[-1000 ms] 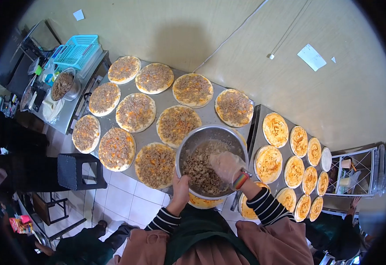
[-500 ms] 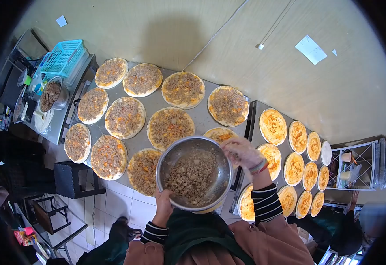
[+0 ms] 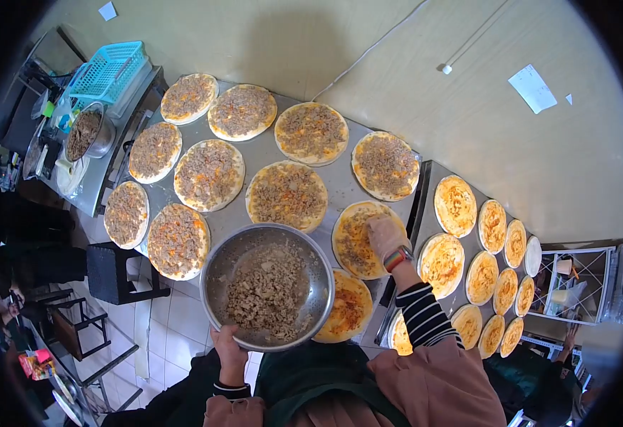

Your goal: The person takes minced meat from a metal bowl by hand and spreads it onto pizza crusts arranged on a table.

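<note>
My left hand (image 3: pixel 230 350) grips the near rim of a steel bowl (image 3: pixel 212 274) of crumbly minced filling (image 3: pixel 267 292). My right hand (image 3: pixel 385 236), in a clear glove with a colored band at the wrist, is over a flatbread (image 3: pixel 358 249) partly covered with filling. Its fingertips point down at the topping, and whether they hold any filling is hidden. Below that flatbread lies another (image 3: pixel 346 307) with only orange sauce. Flatbreads covered in filling, such as one (image 3: pixel 286 196) above the bowl, lie on the metal table (image 3: pixel 336 181).
On the right, a second table (image 3: pixel 425 192) bears several sauced flatbreads (image 3: pixel 456 206). A side table (image 3: pixel 101 174) at left holds a turquoise basket (image 3: pixel 108 71) and a pot of dark filling (image 3: pixel 85 134). A black stool (image 3: pixel 108 274) stands below. Other people are partly visible at both lower edges.
My right hand has gone from inside the bowl to the flatbread on its right. The bowl, in my left hand, has shifted left, uncovering the sauced flatbread. The view has also shifted slightly.
</note>
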`<action>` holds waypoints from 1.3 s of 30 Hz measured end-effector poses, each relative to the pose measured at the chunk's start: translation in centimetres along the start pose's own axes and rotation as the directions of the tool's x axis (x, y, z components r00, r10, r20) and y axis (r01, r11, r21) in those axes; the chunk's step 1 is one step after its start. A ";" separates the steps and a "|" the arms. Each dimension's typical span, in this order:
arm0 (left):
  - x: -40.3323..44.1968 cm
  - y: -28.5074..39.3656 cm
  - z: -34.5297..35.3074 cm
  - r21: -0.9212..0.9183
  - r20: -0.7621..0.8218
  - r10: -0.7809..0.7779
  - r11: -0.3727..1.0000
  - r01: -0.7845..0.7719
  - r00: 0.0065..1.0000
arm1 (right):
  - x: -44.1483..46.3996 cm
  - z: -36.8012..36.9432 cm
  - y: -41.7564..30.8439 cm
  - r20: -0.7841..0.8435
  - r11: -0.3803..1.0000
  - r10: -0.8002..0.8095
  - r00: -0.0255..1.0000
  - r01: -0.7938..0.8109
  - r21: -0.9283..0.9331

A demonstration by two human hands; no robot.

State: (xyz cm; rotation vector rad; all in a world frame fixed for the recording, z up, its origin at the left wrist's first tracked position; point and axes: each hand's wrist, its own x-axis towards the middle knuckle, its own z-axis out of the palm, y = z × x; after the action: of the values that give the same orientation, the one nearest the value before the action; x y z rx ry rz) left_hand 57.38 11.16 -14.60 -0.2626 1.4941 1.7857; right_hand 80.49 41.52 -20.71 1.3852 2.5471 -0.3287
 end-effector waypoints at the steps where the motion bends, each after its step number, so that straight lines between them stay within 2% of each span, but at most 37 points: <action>1: -0.1 0.1 0.0 -0.003 -0.004 -0.002 1.000 0.002 1.000 | -0.4 0.9 0.6 -0.034 0.999 0.023 0.999 -0.022 0.033; 3: -0.2 0.3 0.2 -0.007 -0.086 -0.025 1.000 0.025 0.996 | -1.1 2.0 1.0 -0.067 0.997 0.050 0.996 -0.046 0.062; 6: 0.1 0.2 0.2 -0.029 -0.017 0.009 1.000 -0.009 1.000 | -1.0 1.9 -0.5 -0.078 0.988 -0.002 0.997 0.014 0.154; 8: 0.0 0.5 0.6 -0.018 -0.027 -0.009 1.000 0.008 1.000 | -0.6 0.7 -1.9 -0.160 0.950 -0.037 0.986 0.084 0.302; 12: -0.6 1.0 1.4 -0.006 -0.054 -0.017 1.000 0.017 0.998 | -0.3 1.0 -2.5 -0.152 0.964 -0.051 0.987 0.089 0.251; 14: -0.7 1.1 1.4 -0.008 -0.046 -0.015 1.000 0.015 0.999 | -1.4 0.5 -2.4 0.031 0.960 -0.113 0.993 0.101 0.261; 15: -0.7 1.1 1.1 -0.015 -0.020 -0.024 1.000 0.024 1.000 | -2.2 0.9 -2.2 0.033 0.961 -0.109 0.994 0.097 0.259; 17: -0.7 1.1 1.2 -0.026 0.010 -0.031 0.999 0.031 0.999 | -3.9 1.9 -1.8 0.119 0.983 -0.173 0.978 0.165 0.078; 21: -1.0 1.6 1.5 -0.020 -0.018 -0.020 1.000 0.019 1.000 | -6.1 -0.3 -2.1 0.071 0.963 -0.177 0.982 0.158 0.218; 23: -1.0 1.5 1.7 -0.015 -0.029 -0.042 0.999 0.041 0.999 | -5.6 0.5 -1.4 -0.045 0.953 -0.163 0.986 0.169 0.250; 30: -0.6 0.8 1.5 -0.014 0.001 -0.010 1.000 0.010 1.000 | 0.3 -0.5 -1.6 -0.119 0.970 -0.060 0.991 0.086 0.228; 32: -0.5 0.8 1.6 -0.019 -0.009 -0.004 1.000 0.004 1.000 | 2.3 -0.3 -1.1 0.012 1.000 -0.029 1.000 0.029 0.001; 39: -0.9 1.2 2.0 -0.024 -0.012 -0.016 1.000 0.016 1.000 | 3.9 -1.4 -0.3 -0.094 0.988 -0.106 0.990 0.116 0.104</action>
State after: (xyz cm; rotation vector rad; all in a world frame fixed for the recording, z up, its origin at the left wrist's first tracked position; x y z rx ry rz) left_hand 57.80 12.56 -12.63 -0.2972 1.4765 1.7927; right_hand 78.09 44.87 -20.53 1.3250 2.7228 -0.4423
